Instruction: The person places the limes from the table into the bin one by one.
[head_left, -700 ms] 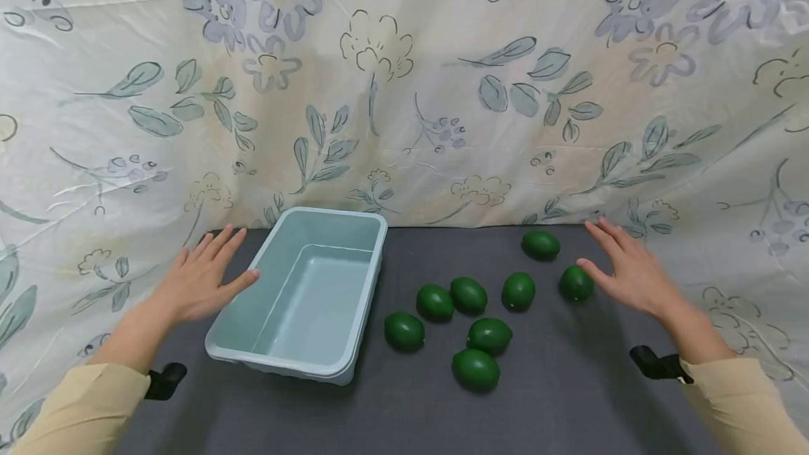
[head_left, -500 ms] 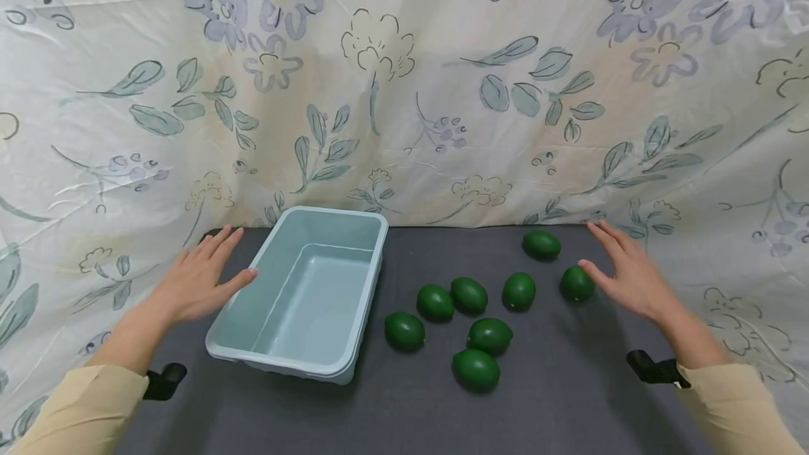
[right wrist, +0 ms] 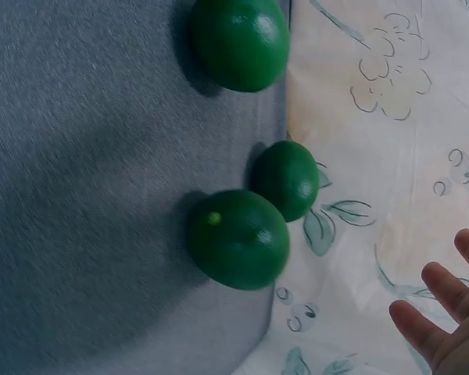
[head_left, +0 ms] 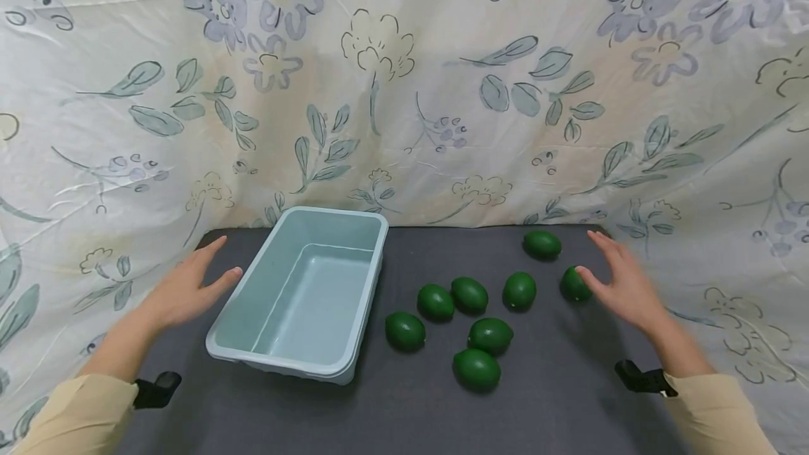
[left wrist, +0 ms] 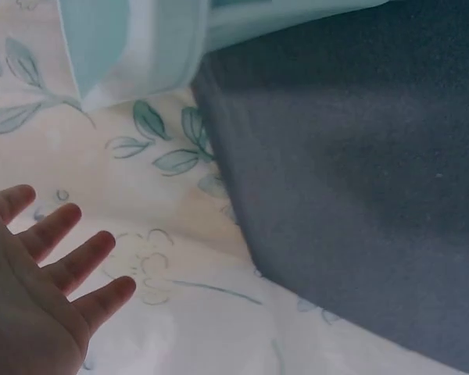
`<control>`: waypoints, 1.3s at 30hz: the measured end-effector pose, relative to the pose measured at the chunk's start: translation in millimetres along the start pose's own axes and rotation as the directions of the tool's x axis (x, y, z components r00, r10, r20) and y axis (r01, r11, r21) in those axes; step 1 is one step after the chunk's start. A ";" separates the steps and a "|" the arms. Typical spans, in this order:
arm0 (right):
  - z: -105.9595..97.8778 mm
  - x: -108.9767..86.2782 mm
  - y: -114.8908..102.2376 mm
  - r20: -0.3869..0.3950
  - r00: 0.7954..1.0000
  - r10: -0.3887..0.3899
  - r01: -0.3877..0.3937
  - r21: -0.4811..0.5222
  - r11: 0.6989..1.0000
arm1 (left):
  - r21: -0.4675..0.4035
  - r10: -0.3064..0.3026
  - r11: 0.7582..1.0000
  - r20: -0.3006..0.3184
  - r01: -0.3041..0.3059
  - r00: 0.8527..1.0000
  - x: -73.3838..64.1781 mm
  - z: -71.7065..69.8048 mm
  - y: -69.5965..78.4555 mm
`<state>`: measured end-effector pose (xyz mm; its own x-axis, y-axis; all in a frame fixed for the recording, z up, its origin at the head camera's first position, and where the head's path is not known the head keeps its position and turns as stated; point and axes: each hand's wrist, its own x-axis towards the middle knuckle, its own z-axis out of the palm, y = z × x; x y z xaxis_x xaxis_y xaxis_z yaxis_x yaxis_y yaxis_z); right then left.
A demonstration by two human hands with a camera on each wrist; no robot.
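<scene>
My left hand (head_left: 180,293) hovers just left of a pale blue plastic tub (head_left: 316,300), its fingers extended and nothing in it. Over at the right, my right hand (head_left: 626,290) is held above the table with fingers spread, also holding nothing. Its thumb overlaps a green lime (head_left: 574,285) in the head view; the right wrist view shows that lime (right wrist: 238,238) apart from the fingers. A second lime (head_left: 541,245) lies farther back. Several more limes, among them one lime (head_left: 519,291) nearer the middle, are scattered right of the tub. Inside the tub only its bare floor shows.
A dark grey cloth (head_left: 404,413) covers the table. Behind it and at both sides hangs a floral curtain (head_left: 417,90), close to the table's back edge. Two limes at the front, including the nearest lime (head_left: 477,370), touch or nearly touch.
My left hand has drawn left, away from the tub's rim, and turned more edge-on. The right hand has dropped slightly, its thumb covering more of the lime. Tub and limes stay put.
</scene>
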<state>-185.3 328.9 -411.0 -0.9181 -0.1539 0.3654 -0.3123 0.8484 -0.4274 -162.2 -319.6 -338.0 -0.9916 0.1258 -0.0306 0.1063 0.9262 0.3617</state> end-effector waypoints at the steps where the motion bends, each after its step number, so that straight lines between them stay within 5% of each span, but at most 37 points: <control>1: 2.9 -0.8 -0.2 0.001 1.000 0.004 -0.004 0.011 1.000 | -0.015 -0.004 1.000 0.000 0.004 1.000 -0.6 0.8 -1.2; 18: 50.3 -14.8 -12.1 0.057 0.997 0.051 -0.058 0.128 0.990 | -0.180 -0.094 0.978 0.050 0.102 0.994 -7.0 19.4 -11.8; 39: 96.9 -19.7 -14.9 0.118 0.990 0.078 -0.100 0.195 0.976 | -0.242 -0.089 0.966 0.013 0.090 0.996 -10.6 43.1 -14.9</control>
<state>-186.3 270.2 -492.0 -0.9620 -0.1456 0.2310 -0.2603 0.7447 -0.6146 -150.1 -319.4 -383.2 -0.9961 0.0474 -0.0750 -0.0040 0.8199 0.5726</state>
